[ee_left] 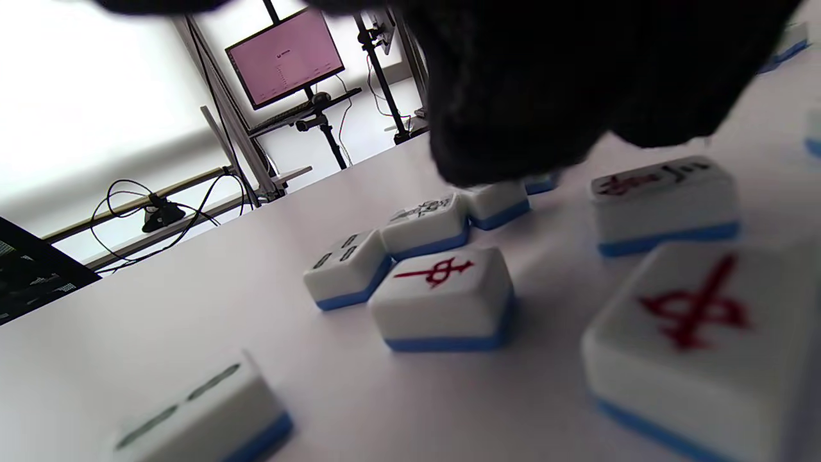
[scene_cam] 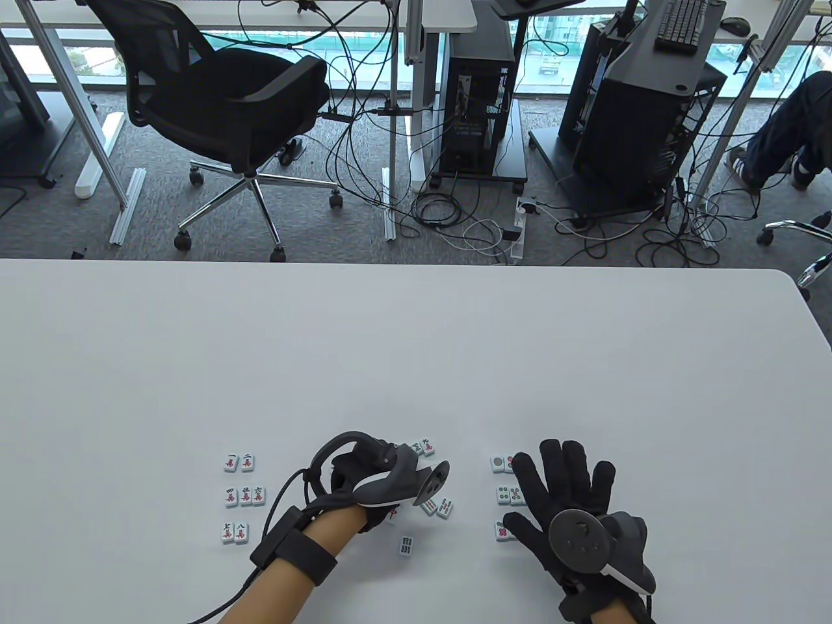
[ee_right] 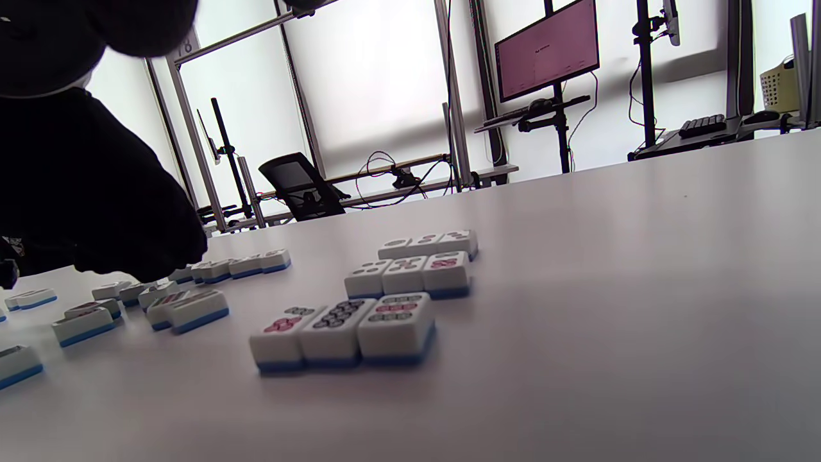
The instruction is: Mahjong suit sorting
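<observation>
Character tiles lie face up in three short rows at the left. Dot tiles form three rows at the right. Loose tiles lie between them, among them a red-marked tile and a bamboo tile. My left hand is over the loose tiles, its fingers hidden under the tracker. In the left wrist view its gloved fingertips hang just above a small tile; a grip cannot be made out. My right hand is spread flat above the dot tiles, holding nothing.
The white table stretches far and wide beyond the tiles. Past its far edge stand an office chair, computer towers and floor cables. Another person's leg shows at the far right.
</observation>
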A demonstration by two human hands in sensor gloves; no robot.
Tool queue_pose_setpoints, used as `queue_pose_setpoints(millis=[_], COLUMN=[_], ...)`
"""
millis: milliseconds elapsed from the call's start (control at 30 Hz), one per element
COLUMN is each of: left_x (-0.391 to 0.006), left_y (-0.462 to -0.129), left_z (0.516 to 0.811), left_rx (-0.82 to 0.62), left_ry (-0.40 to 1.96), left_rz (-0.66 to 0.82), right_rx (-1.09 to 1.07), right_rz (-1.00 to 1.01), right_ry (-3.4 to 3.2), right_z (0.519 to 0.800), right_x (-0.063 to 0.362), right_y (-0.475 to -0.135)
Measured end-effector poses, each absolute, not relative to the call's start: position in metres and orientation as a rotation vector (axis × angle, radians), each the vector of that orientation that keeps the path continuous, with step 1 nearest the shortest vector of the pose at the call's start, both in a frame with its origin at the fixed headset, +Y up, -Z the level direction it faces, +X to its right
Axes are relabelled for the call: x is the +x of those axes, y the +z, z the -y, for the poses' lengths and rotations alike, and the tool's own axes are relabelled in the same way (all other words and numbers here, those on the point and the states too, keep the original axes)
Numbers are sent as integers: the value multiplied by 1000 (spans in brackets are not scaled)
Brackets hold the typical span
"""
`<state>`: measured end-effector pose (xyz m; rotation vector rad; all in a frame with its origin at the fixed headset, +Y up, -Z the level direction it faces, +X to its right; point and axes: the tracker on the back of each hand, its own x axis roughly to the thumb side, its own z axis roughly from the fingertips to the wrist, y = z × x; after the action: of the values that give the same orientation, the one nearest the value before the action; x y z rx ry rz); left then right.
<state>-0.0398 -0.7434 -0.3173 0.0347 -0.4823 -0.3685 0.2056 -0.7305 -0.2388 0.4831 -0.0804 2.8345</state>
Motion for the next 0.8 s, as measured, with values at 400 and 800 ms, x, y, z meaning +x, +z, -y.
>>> queue_pose_setpoints(millis=[400, 800], left_x=[-36, -40], left_y=[-321, -319], left_z=[754, 739], left_rx=[-99, -14], left_ry=[-386, -358], left_rz=[519, 496], right_rx=[483, 484], right_rz=[78, 77], right_ry=[2825, 2823], right_z=[731, 732], right_x=[206, 206], right_y=[-239, -240])
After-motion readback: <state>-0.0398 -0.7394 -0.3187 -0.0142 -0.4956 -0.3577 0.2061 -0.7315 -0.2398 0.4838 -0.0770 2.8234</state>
